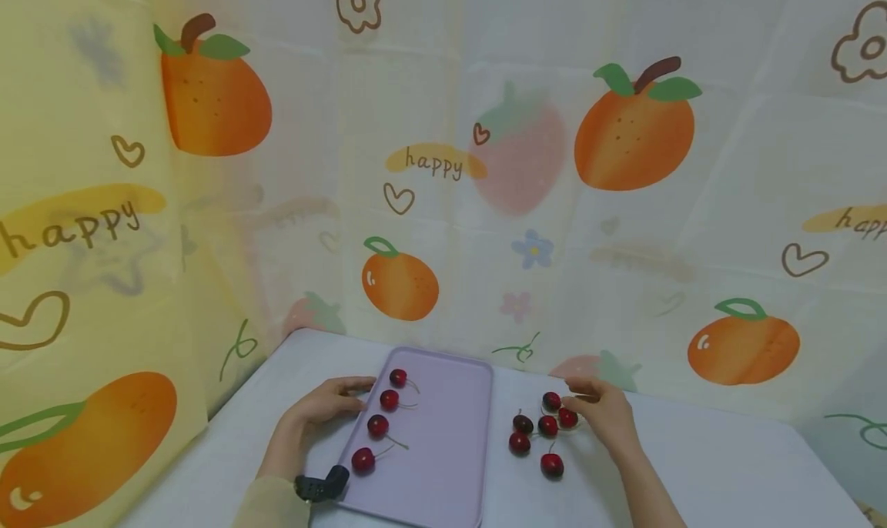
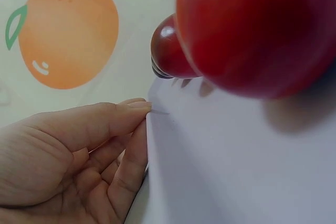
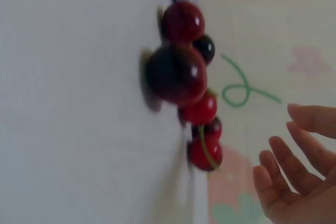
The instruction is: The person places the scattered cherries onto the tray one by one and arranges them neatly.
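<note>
My left hand (image 1: 322, 403) is at the left edge of a pale purple tray (image 1: 446, 436). In the left wrist view, its thumb and a finger pinch the tray's rim (image 2: 149, 129). Several dark red cherries with stems, such as the nearest cherry (image 1: 363, 460), form a column along the tray's left side. My right hand (image 1: 610, 419) hovers beside a loose group of cherries on the table, closest to the group's right-hand cherry (image 1: 568, 418). In the right wrist view, its fingers (image 3: 294, 169) are spread and apart from the cherries, holding nothing.
The white table (image 1: 721, 466) reaches back to a fruit-printed curtain (image 1: 443, 74), which also hangs along the left side. A single cherry (image 1: 552, 466) lies a little in front of the group. A dark strap (image 1: 322, 485) is around the left wrist.
</note>
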